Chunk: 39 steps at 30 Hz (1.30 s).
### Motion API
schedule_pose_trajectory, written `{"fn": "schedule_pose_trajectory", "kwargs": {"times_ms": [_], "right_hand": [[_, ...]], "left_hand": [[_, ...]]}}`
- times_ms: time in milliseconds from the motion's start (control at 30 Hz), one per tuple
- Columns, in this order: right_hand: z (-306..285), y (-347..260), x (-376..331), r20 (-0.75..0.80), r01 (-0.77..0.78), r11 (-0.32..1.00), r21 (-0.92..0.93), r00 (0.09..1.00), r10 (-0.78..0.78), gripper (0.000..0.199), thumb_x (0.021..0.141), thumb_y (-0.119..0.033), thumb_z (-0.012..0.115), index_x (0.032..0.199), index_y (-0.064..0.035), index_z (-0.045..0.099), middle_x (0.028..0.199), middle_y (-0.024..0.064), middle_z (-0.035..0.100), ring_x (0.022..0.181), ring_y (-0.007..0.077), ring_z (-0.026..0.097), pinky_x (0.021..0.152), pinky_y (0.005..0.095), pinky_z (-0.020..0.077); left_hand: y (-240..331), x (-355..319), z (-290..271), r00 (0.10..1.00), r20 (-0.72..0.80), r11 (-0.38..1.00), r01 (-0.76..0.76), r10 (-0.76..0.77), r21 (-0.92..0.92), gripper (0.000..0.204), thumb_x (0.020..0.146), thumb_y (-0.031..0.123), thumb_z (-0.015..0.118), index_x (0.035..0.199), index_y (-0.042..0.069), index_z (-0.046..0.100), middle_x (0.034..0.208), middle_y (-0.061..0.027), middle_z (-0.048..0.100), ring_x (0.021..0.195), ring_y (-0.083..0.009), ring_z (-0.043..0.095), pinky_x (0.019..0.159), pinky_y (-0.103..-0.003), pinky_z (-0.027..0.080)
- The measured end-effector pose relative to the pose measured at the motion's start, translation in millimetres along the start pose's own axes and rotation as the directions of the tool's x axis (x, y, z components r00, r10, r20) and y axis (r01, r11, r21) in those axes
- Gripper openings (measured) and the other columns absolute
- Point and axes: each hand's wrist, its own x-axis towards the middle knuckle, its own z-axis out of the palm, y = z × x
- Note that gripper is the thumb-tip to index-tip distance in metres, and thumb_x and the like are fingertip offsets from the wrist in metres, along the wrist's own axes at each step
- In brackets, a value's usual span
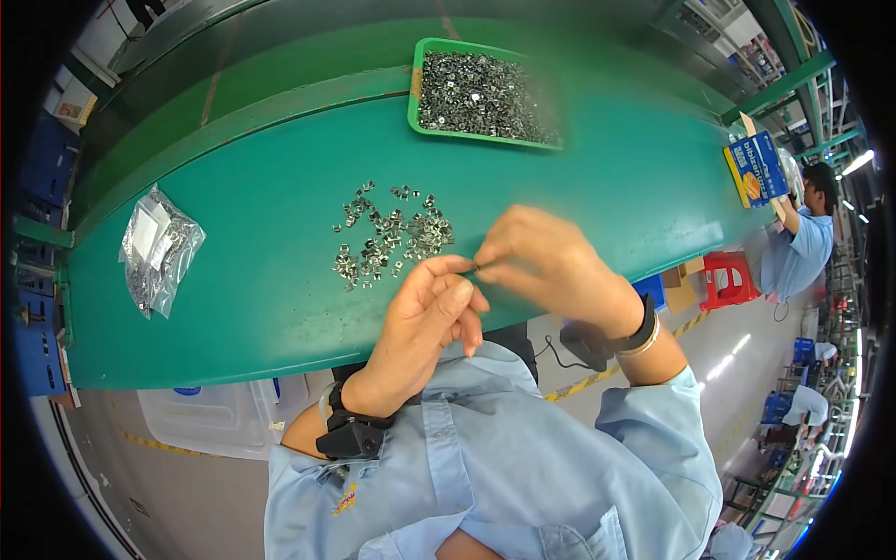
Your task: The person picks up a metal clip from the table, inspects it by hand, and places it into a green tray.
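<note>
I see a green tabletop (pixel 280 280) bowed across my view. A loose scatter of small metal clips (pixel 387 238) lies near its centre. At twelve o'clock sits a green tray (pixel 417 79) of metal parts; at nine o'clock, a clear bag of parts (pixel 157 247).

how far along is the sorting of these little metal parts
Done: not clear from this view. In hand: both hands, left hand and right hand, pinch one small metal piece. Left: a loose pile, a full green tray and a bag.
</note>
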Motion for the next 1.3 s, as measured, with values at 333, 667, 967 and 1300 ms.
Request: {"fn": "schedule_pose_trajectory", "kwargs": {"times_ms": [333,667,967,1300], "right_hand": [[16.0,-15.7,-22.5,-0.092,0.073,0.996,-0.054,0.993,-0.078,0.022,0.07,-0.005,0.073,0.089,-0.0058,0.062,0.082,0.0067,0.059,0.075,0.024,0.058,0.065,0.0337,0.0459],[32.1,-21.6,-31.2,-0.279,0.03,0.998,-0.048,0.959,-0.042,0.024,0.068,-0.002,0.074,0.088,-0.0077,0.061,0.085,0.0057,0.06,0.076,0.0242,0.058,0.064,0.0336,0.0463],[41.1,-18.8,-36.9,-0.308,-0.004,1.0,-0.003,0.951,0.003,0.024,0.069,-0.001,0.073,0.088,-0.0077,0.06,0.084,0.0057,0.059,0.078,0.0237,0.058,0.065,0.0331,0.0464],[42.0,-19.6,-42.7,-0.294,-0.036,0.991,0.126,0.953,0.072,0.022,0.071,0.001,0.071,0.09,-0.0063,0.061,0.085,0.0062,0.058,0.079,0.0224,0.057,0.066,0.0315,0.0469]], "left_hand": [[-8.1,-4.0,-4.1,0.995,0.091,0.99,0.048,-0.036,-0.133,0.022,0.096,0.021,0.049,0.103,0.001,0.05,0.078,-0.0075,0.059,0.059,-0.0136,0.055,0.051,-0.027,0.044],[-8.4,-10.0,-1.0,0.999,0.035,1.0,0.003,-0.002,-0.028,0.024,0.096,0.024,0.049,0.096,0.0,0.052,0.074,-0.0078,0.06,0.057,-0.0132,0.055,0.05,-0.025,0.043],[-9.7,-10.7,-2.8,1.0,0.016,1.0,-0.008,0.008,-0.02,0.022,0.096,0.023,0.05,0.093,0.001,0.052,0.075,-0.0095,0.061,0.057,-0.0137,0.055,0.05,-0.025,0.044],[-10.1,-10.6,-2.2,1.0,0.017,1.0,0.002,-0.001,-0.01,0.02,0.096,0.022,0.05,0.093,0.002,0.052,0.077,-0.0104,0.061,0.059,-0.014,0.056,0.052,-0.025,0.044]]}}
